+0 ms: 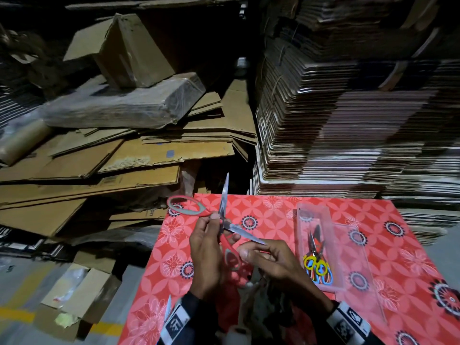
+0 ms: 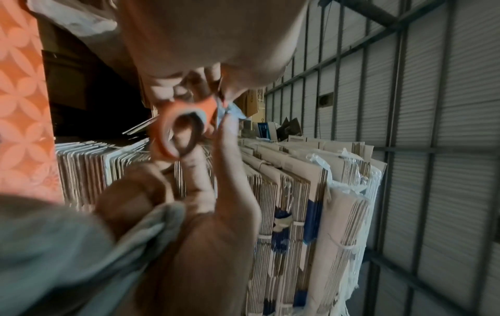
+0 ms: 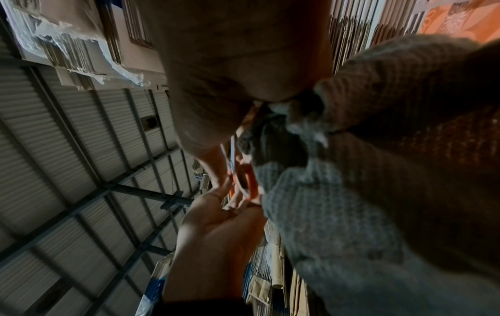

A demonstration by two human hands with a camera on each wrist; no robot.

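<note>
Red-and-grey scissors [image 1: 224, 227] are held above the red flowered table [image 1: 273, 207], spread wide. One blade points up and the other points right. My left hand [image 1: 206, 247] grips them near the pivot, with the thumb by the upper handle loop [image 1: 186, 205]. The lower loop [image 2: 178, 130] lies between my two hands. My right hand [image 1: 263, 255] pinches the tip of the right-pointing blade [image 1: 245, 232] between thumb and forefinger. A grey knitted cloth [image 3: 338, 213] hangs between my hands, and in the left wrist view the same cloth [image 2: 81, 256] sits under my left hand's curled lower fingers.
A clear plastic box [image 1: 323, 212] on the table's right holds small scissors with yellow and blue handles [image 1: 317, 266]. Another blade [image 1: 168, 307] pokes out by my left wrist. Loose cardboard sheets [image 1: 99, 158] pile up at left, and bundled flat cartons [image 1: 336, 120] stand behind the table.
</note>
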